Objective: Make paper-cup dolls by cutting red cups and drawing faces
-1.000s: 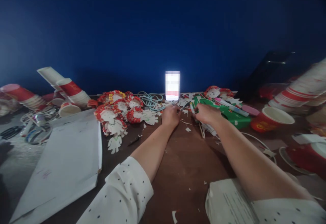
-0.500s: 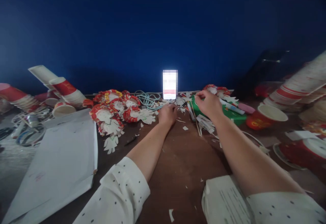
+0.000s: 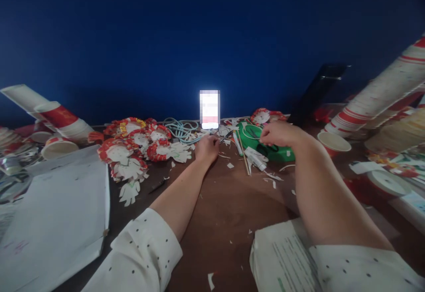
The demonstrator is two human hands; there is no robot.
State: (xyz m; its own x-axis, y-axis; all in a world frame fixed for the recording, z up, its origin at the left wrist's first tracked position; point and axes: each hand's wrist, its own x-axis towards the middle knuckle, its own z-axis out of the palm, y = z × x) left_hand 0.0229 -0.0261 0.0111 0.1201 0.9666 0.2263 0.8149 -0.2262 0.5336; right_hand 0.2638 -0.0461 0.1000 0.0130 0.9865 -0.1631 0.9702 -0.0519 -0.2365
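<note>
My left hand rests on the brown table just in front of the lit phone, its fingers curled closed; whatever they hold is hidden. Over a green box at the right my right hand is bent down, thumb and fingers pinched together. What lies in the pinch I cannot make out. Black loops like scissor handles show on the box right below those fingers. Thin wooden sticks and a white tube-like piece lie beside the box.
Red-and-white paper cut-outs and a pale blue cord lie left of the phone. A white board covers the left side. Stacked paper cups lean at the right. A folded paper bundle lies near my right sleeve. Paper scraps are scattered about.
The view has turned slightly right. My right hand has shifted right across the green box, its wrist more bent, and the black loops now show. My left hand stays by the phone.
</note>
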